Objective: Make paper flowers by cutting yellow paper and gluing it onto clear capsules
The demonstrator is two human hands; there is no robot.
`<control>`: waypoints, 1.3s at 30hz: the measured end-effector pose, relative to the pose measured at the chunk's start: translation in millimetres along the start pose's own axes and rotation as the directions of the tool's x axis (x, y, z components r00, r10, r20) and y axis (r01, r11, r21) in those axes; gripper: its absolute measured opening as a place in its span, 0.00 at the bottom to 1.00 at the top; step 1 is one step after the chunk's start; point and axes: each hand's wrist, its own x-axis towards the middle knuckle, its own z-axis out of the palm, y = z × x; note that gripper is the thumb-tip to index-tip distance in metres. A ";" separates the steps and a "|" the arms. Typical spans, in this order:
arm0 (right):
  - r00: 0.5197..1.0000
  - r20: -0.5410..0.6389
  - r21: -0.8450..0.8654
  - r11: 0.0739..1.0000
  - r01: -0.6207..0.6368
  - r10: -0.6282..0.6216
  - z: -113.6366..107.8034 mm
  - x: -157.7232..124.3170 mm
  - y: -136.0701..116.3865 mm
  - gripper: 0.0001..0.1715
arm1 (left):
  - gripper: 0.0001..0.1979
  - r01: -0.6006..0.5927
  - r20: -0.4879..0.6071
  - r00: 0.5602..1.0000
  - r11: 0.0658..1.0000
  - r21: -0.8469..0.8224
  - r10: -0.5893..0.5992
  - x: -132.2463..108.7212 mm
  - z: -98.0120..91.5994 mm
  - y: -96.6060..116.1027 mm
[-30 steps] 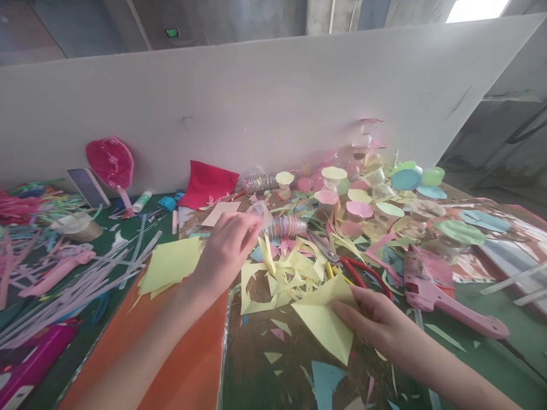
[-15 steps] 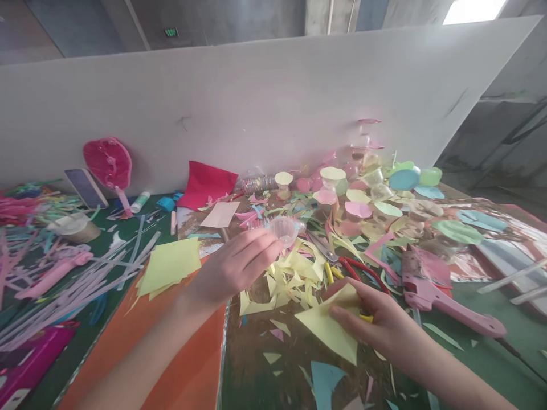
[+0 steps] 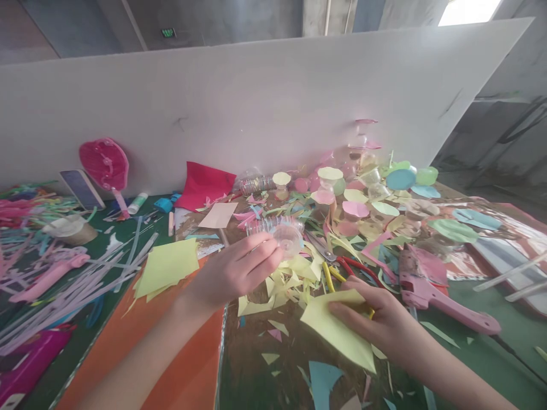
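A small clear plastic cup (image 3: 290, 241) is pinched in the fingers of my left hand (image 3: 239, 266), over the middle of the table. My right hand (image 3: 371, 312) grips a sheet of pale yellow paper (image 3: 331, 329), thumb on top, lower and to the right of the cup. Behind my right fingers, a pair of yellow-handled pliers or scissors (image 3: 328, 277) shows in part. Yellow paper scraps (image 3: 294, 273) lie between my hands. Left of my left wrist rests a stack of yellow paper squares (image 3: 168, 265) on an orange sheet (image 3: 179, 364).
A pink hot glue gun (image 3: 442, 304) lies at the right. Paper-topped plastic cups (image 3: 355, 209) crowd the back right. Pale strips (image 3: 98, 279) and a magenta case (image 3: 34, 364) are on the left. A white board (image 3: 239, 114) stands along the back.
The cup has turned in my left hand, its round face now more toward me. In my right hand the yellow sheet has swung slightly right and down.
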 end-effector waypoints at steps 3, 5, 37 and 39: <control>1.000 0.019 -0.079 0.997 -0.005 0.007 2.3 0.4 0.1 0.23 | 0.10 -0.008 -0.009 1.000 1.000 0.016 0.008 1.1 0.3 0.4; 1.000 0.017 -0.123 0.992 0.023 -0.021 3.2 1.0 -0.5 0.21 | 0.10 -0.003 -0.016 1.000 1.000 0.013 0.003 1.9 0.4 0.8; 0.997 -0.073 0.077 0.996 -0.034 0.040 9.4 4.3 -0.9 0.24 | 0.13 -0.193 0.002 0.980 0.959 -0.209 0.197 26.2 -13.6 48.4; 0.997 -0.064 0.098 0.995 -0.028 0.034 9.9 3.4 0.1 0.23 | 0.13 -0.178 0.009 0.983 0.958 -0.223 0.185 26.4 -13.2 47.9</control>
